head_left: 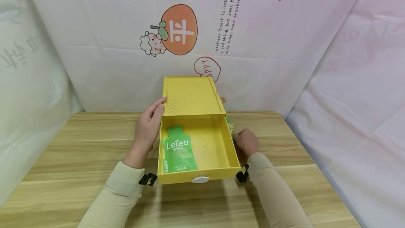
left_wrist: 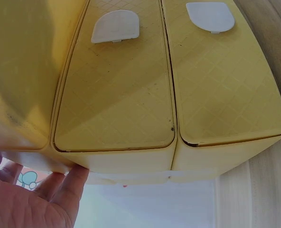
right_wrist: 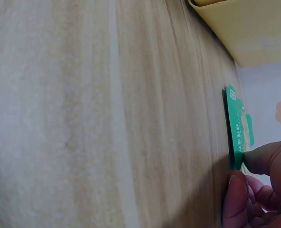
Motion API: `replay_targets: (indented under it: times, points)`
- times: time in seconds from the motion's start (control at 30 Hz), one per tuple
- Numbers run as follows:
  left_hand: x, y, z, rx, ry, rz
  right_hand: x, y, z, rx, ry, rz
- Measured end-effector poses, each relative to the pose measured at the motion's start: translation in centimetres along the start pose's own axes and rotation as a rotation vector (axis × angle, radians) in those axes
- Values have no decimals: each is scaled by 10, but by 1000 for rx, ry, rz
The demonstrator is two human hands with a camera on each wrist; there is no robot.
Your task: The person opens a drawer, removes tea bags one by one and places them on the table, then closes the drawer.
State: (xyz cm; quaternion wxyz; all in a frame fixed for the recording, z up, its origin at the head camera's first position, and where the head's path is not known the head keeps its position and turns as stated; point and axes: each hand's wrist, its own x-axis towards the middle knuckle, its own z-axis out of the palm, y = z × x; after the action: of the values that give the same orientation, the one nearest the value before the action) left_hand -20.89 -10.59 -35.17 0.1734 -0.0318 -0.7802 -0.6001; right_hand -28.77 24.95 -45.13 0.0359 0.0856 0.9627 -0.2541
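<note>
A yellow drawer cabinet point(head_left: 196, 94) stands on the table with its top drawer point(head_left: 218, 143) pulled out. Inside that drawer, at the left, lies a green LeTea packet point(head_left: 180, 156). My left hand point(head_left: 146, 127) rests against the cabinet's left side, its fingers extended along the upper edge. To the right of the cabinet, my right hand point(head_left: 247, 141) pinches a second green tea packet point(right_wrist: 237, 130) between thumb and fingers, low over the wood. From the head view, the drawer hides part of this packet.
Two lower drawers, a middle one point(left_wrist: 114, 90) and a bottom one point(left_wrist: 226, 80), are closed, each with a white pull tab. The wooden table point(head_left: 85, 157) ends at a printed white cloth point(head_left: 110, 45) behind. More white cloth point(head_left: 354, 80) hangs at the sides.
</note>
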Motion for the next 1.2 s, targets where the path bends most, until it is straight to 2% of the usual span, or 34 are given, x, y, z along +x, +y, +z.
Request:
replay_targets:
  times: [1.2]
  points:
    - [1, -2, -1, -7, -3, 7, -3, 1, -2, 71, -2, 5]
